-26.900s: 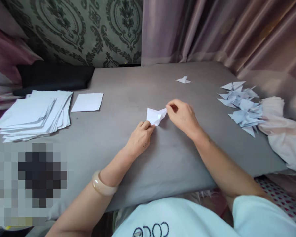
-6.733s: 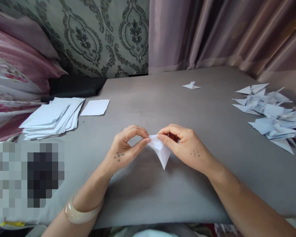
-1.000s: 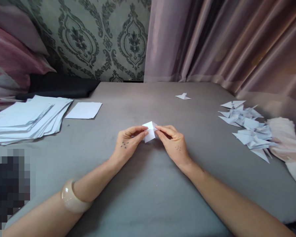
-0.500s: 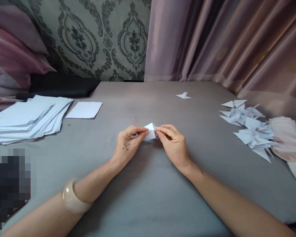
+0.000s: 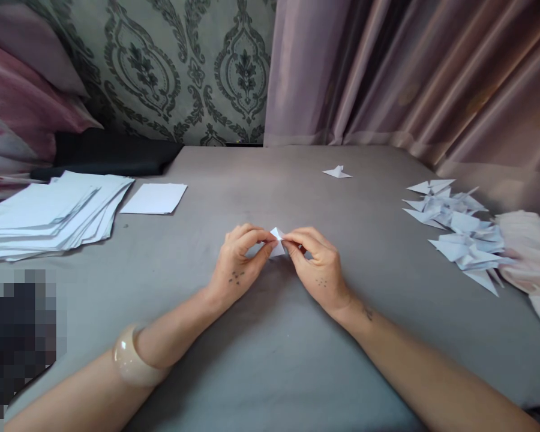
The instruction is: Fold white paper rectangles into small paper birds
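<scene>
A small folded piece of white paper (image 5: pixel 277 249) is held between my two hands over the middle of the grey table. My left hand (image 5: pixel 243 255) pinches its left side between thumb and forefinger. On the other side, my right hand (image 5: pixel 315 258) pinches the paper's right edge the same way. The fingertips of both hands nearly meet and cover parts of the folds. A peak of the paper points up and away between them, and a lower flap shows beneath.
At the left lie a stack of white sheets (image 5: pixel 49 210) and a smaller square paper pile (image 5: pixel 153 198). One folded paper figure (image 5: pixel 337 172) sits at the back. Several folded paper figures (image 5: pixel 454 222) are heaped at the right beside a pale cloth (image 5: pixel 524 240). A black cloth (image 5: pixel 117 153) lies back left.
My left hand has shifted slightly right, bringing its fingertips closer to the right hand's. The paper between them looks narrower, with less of its face showing. The right hand has barely moved.
</scene>
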`<move>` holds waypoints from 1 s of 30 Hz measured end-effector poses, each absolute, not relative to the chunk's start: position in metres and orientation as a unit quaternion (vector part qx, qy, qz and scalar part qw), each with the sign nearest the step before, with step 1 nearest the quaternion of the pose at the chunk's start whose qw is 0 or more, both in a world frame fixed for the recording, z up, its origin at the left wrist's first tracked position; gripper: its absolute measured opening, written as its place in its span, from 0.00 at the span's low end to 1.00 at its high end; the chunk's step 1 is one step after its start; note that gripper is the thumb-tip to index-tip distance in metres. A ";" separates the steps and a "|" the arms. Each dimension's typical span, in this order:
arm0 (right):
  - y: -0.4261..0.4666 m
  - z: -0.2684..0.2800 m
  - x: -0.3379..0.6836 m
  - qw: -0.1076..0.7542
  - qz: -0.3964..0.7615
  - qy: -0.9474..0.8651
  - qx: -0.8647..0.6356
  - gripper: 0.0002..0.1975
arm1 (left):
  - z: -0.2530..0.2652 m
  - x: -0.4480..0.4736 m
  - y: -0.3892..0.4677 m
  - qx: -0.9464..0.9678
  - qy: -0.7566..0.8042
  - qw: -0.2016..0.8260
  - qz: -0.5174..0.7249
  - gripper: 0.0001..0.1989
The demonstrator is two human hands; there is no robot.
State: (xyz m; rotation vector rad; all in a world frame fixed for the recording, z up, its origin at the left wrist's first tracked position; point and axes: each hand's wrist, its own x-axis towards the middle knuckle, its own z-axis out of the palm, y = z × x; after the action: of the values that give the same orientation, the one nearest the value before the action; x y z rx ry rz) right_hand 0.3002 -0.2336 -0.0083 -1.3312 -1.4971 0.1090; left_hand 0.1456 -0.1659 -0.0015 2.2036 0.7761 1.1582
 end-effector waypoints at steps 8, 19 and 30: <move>-0.239 -0.005 0.300 0.481 -0.010 -0.670 -0.565 0.08 | 0.005 0.144 -0.169 0.851 0.279 0.176 0.408 0.03; -0.240 -0.003 0.299 0.460 -0.029 -0.691 -0.557 0.07 | 0.006 0.143 -0.170 0.858 0.261 0.151 0.417 0.04; -0.242 -0.002 0.301 0.431 -0.061 -0.713 -0.550 0.08 | 0.007 0.141 -0.168 0.875 0.241 0.109 0.405 0.04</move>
State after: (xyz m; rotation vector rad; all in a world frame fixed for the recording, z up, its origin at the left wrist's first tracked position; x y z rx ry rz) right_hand 0.3007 -0.2421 -0.0024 -1.3705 -1.7783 -0.1532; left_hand 0.1406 -0.1677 0.0070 2.5738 0.7083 1.1906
